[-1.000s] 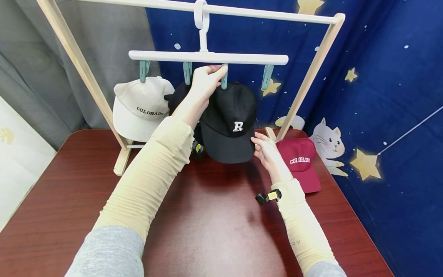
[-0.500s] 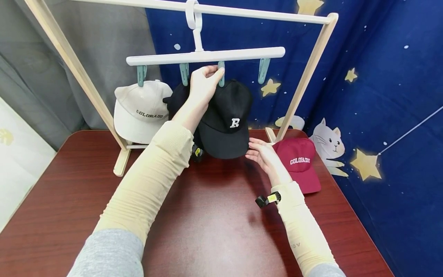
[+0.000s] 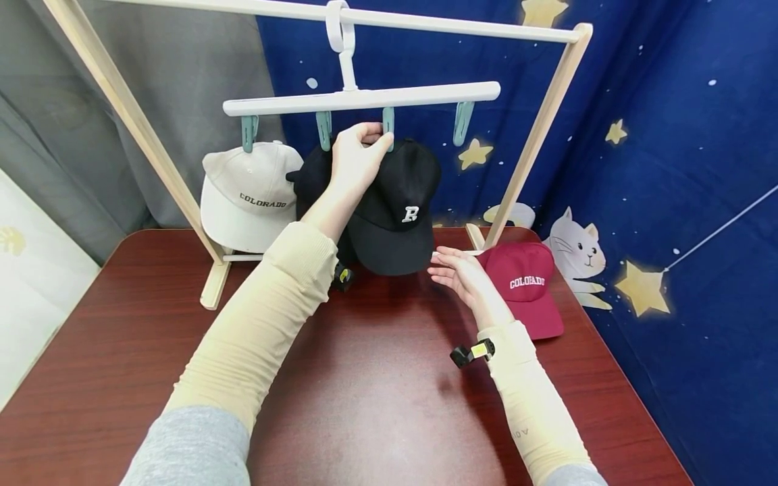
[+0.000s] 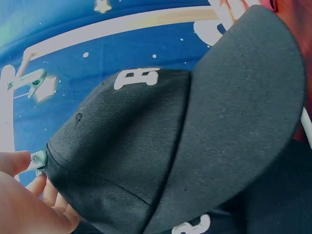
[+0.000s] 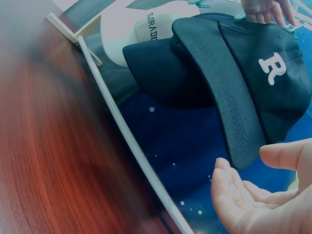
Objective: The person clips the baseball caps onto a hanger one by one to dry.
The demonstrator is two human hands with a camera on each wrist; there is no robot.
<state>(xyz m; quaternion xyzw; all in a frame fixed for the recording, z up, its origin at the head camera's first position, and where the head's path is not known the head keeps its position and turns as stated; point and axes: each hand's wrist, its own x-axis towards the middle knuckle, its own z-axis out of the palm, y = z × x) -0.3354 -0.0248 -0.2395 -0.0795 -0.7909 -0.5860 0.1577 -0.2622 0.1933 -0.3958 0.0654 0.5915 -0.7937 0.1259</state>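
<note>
A black cap with a white R (image 3: pixel 401 202) hangs from a teal clip (image 3: pixel 388 121) on the white hanger (image 3: pixel 425 96). My left hand (image 3: pixel 355 158) is at that clip, thumb on its near side and fingers behind, pinching it right above the crown. In the left wrist view, the thumb lies against the clip (image 4: pixel 37 160) while the other fingers reach behind the cap (image 4: pixel 126 146). My right hand (image 3: pixel 458 270) is held beside the brim with fingers extended and the palm empty. In the right wrist view, its fingertips are just off the brim (image 5: pixel 229 112).
A white COLORADO cap (image 3: pixel 252 196) and another dark cap (image 3: pixel 313 175) hang to the left. The rightmost clip (image 3: pixel 463 123) holds nothing. A red cap (image 3: pixel 524 287) rests on the brown table (image 3: pixel 377 405) by the rack's right wooden post (image 3: pixel 541 128).
The hanger has tilted and shifted slightly left with the black cap. My right hand has come away from the brim. My left thumb has slid lower on the clip.
</note>
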